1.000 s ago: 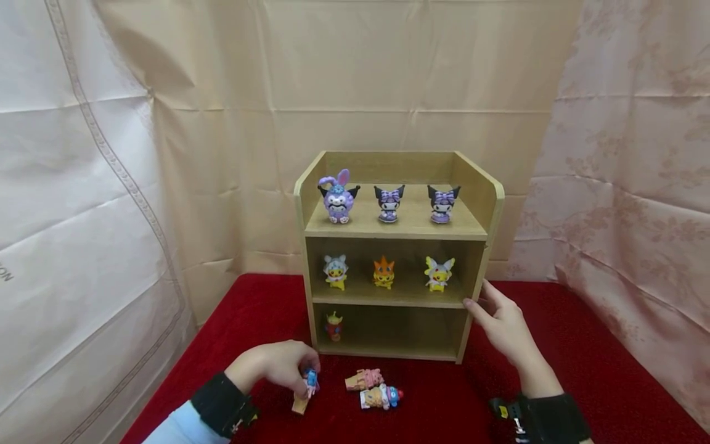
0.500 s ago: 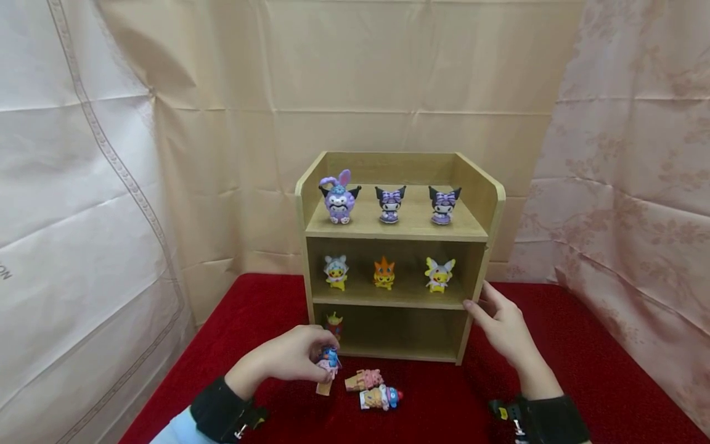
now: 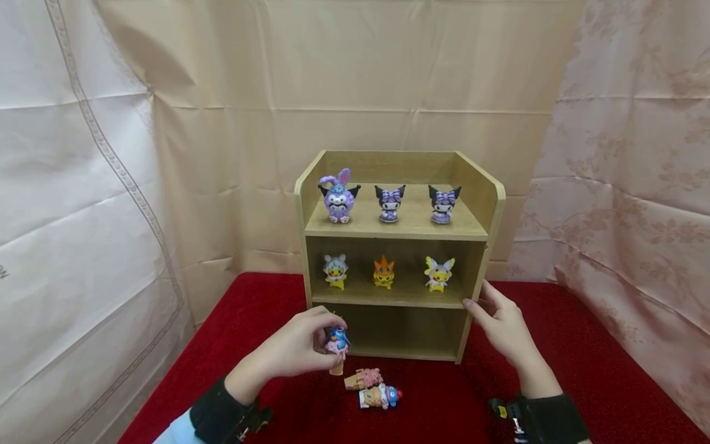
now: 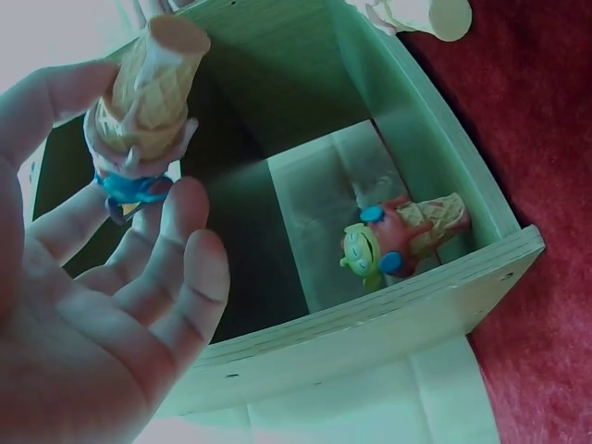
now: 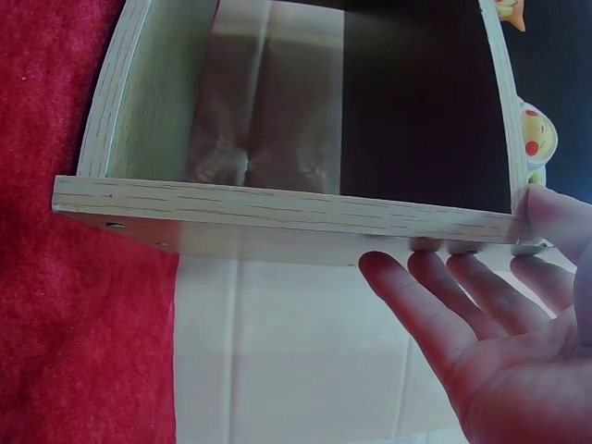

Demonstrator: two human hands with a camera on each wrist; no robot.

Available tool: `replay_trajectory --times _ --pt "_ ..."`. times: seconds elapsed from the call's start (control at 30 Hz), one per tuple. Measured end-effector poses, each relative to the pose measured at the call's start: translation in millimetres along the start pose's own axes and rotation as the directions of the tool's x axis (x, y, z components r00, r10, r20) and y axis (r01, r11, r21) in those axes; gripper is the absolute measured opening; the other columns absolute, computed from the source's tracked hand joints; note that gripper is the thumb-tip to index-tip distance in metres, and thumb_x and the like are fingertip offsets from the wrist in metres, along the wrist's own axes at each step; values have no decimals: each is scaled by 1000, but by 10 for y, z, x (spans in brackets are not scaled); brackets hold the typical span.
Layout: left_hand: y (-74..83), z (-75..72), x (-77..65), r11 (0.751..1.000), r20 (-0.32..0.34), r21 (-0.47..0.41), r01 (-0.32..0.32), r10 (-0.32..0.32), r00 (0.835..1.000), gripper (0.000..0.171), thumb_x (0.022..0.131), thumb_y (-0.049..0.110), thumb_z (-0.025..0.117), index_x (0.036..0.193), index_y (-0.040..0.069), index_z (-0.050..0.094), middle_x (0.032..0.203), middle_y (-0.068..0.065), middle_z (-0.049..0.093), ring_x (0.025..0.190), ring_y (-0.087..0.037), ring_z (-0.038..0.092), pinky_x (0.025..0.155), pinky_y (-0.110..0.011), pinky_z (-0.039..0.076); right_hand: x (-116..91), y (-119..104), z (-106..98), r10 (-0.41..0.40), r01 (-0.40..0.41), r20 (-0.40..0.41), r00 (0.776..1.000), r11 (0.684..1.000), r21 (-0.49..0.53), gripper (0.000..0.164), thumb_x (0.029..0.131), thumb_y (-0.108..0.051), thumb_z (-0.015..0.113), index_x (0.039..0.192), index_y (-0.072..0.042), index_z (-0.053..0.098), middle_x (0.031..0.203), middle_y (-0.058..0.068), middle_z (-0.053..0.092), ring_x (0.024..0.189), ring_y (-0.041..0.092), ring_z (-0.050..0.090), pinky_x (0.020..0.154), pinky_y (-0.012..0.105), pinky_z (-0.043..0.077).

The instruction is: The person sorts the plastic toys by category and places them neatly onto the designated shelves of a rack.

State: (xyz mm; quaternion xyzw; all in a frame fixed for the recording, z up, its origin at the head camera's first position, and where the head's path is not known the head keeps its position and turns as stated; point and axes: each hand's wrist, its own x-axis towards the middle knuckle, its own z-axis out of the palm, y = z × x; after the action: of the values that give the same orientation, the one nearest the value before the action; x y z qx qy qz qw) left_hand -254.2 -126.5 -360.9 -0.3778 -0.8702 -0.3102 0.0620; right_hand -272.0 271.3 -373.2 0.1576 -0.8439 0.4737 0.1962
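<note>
In the head view my left hand [image 3: 299, 345] pinches an ice-cream-cone figurine [image 3: 337, 345] with a blue top and pink drips. It is upright in front of the lower left of a small wooden display shelf [image 3: 396, 235]. Beyond that hand, a green-headed alien figurine [image 4: 393, 240] stands in the bottom compartment, seen in the left wrist view. My right hand [image 3: 507, 327] rests at the shelf's right side, its thumb on the front edge and its fairly straight fingers along the outer face. Two more cone figurines, one pink [image 3: 366, 378] and one blue-headed [image 3: 383, 396], lie on the red cloth.
Three purple-and-black figurines, the middle one [image 3: 389, 205] among them, line the top tier. Three yellow-bodied figurines, including an orange-hooded one [image 3: 384, 272], stand on the middle tier. Red cloth [image 3: 432, 407] covers the table, and a beige curtain [image 3: 344, 74] hangs behind.
My left hand has lifted the blue-topped figurine off the cloth, carried it right and toward the shelf, and brought it upright. The right hand has stayed at the shelf's side.
</note>
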Motion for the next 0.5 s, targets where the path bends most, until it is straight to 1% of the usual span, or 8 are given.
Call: replay_trajectory --times 0.1,0.27,0.33,0.5 --pt "11 -1 4 999 -49 21 -27 28 998 40 75 26 80 111 26 62 96 11 51 75 -12 54 59 -23 50 10 75 0 -3 3 -2 1000 1000 5 59 96 -21 60 149 -17 33 133 24 49 108 31 55 71 34 55" --pt "22 37 17 993 -121 87 -78 88 989 43 75 26 80 113 24 62 97 11 50 78 -13 52 60 -21 49 13 117 -1 -17 17 -1 1000 1000 10 60 96 -21 60 149 -17 32 135 24 48 109 32 55 70 33 55" --pt "28 54 22 989 -147 118 -95 112 983 43 75 26 81 114 24 61 98 11 50 79 -12 52 61 -21 48 8 77 -1 -18 18 1 1000 1000 5 60 96 -19 59 149 -14 31 135 25 47 109 33 54 70 33 55" --pt "44 78 31 980 -188 162 -118 148 971 44 75 27 80 114 22 62 100 10 51 84 -8 52 67 -22 50 -39 -182 -22 -22 22 2 1000 1000 -3 57 96 -13 58 147 -4 32 130 30 48 107 37 55 70 34 55"
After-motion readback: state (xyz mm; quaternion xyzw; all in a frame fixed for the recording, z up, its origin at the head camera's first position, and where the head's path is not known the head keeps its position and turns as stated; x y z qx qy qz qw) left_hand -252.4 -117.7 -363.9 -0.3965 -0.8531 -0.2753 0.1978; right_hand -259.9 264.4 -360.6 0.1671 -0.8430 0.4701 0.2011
